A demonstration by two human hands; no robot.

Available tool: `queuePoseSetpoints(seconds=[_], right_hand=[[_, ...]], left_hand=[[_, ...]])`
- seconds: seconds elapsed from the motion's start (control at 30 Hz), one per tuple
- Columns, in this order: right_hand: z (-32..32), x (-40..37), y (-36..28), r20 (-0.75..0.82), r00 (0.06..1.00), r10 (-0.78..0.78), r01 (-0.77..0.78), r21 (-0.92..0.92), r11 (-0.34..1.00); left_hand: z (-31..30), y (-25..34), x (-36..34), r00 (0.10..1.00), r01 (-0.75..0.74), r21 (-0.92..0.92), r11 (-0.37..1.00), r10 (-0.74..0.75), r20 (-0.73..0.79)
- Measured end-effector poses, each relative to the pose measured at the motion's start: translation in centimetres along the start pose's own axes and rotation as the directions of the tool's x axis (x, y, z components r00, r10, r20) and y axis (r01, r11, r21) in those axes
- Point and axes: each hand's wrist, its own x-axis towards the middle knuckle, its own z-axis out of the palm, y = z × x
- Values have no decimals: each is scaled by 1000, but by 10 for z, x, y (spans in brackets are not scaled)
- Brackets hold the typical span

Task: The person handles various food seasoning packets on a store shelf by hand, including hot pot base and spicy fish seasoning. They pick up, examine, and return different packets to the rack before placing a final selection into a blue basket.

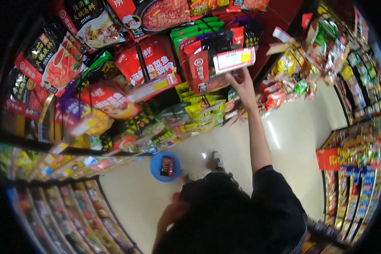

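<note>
While our right hand (242,84) stretches up to the hanging red packet (201,70) on the rack, its fingers touch the packet's lower edge beside a price tag (234,60); we cannot tell whether they pinch it. Our left hand (172,216) hangs low and blurred, so its opening is unclear, and we see nothing in it. We judge the picking barely begun: one dark packet (167,166) lies in the blue basket (154,171) on the floor (292,139), and the red packet is not yet off its hook. We count one basket, one packet inside, two hands and one shoe (217,160).
</note>
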Motion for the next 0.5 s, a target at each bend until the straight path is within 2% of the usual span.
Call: queuePoseSetpoints(seconds=[0.03,0.1,0.17,0.2,0.27,0.33,0.37,0.4,0.43,0.47,0.5], right_hand=[[1,2,-6,25,999,-37,39,-96,995],[3,3,-20,36,995,-90,94,-147,985],[-5,2,-24,160,986,-55,69,-85,994],[-14,1,-18,244,970,15,4,-80,997],[-24,-5,-16,330,944,5,-22,49,999],[-44,-14,-27,377,925,35,-71,81,994],[-59,-21,0,340,940,-13,-1,40,999],[-77,-25,14,413,909,66,-123,115,986],[-84,-37,17,344,930,127,-216,234,948],[-96,-33,22,506,859,81,-260,295,919],[-92,-40,-7,546,821,166,-359,267,895]], left_hand=[[5,11,12,1000,-2,1,1000,2,5],[16,28,33,1000,5,2,1000,-5,19],[25,39,47,998,43,8,999,-44,34],[30,41,50,994,78,29,997,-80,74],[37,65,52,977,212,-5,977,-212,11],[37,92,61,958,286,-82,955,-287,11],[31,106,66,956,293,-129,947,-290,42],[27,112,70,969,242,-193,951,-247,-3],[22,118,74,978,185,-253,950,-203,-48],[17,117,78,977,65,-303,951,-123,-176],[9,113,81,953,-61,-329,942,-42,-299]])
